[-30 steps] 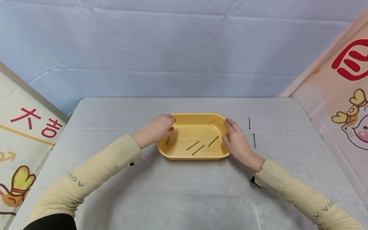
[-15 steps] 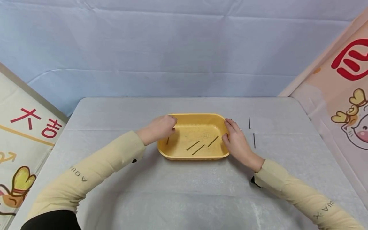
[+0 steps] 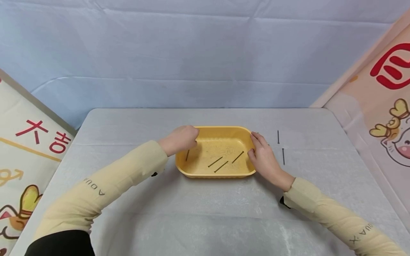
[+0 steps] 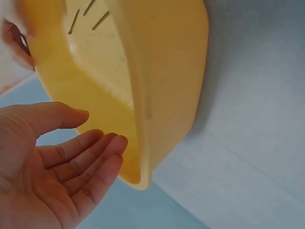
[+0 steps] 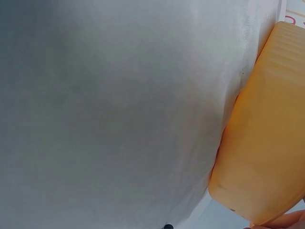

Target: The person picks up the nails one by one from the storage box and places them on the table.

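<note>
A yellow oblong plastic basin [image 3: 216, 176] sits on the table, with several thin dark headed pins [image 3: 221, 166], like nails or screws, lying on its bottom. My left hand [image 3: 180, 139] hovers at the basin's left end, overlapping the rim in the head view. In the left wrist view its fingers [image 4: 86, 167] are loosely bent, with a gap to the thumb and nothing between them. My right hand [image 3: 266, 158] grips the basin's right rim, thumb on the inner side and fingers along the outside. The right wrist view shows mostly the basin's outer wall [image 5: 267, 129].
Two more dark pins, an upper one [image 3: 278, 137] and a lower one [image 3: 283, 156], lie on the grey table cover [image 3: 205, 213] to the right of the basin. A pale blue cloth backdrop [image 3: 205, 64] rises behind the table, and printed sheets hang at both sides.
My left hand has shifted slightly right over the basin's left end. The right hand, the basin and the pins have stayed in place.
</note>
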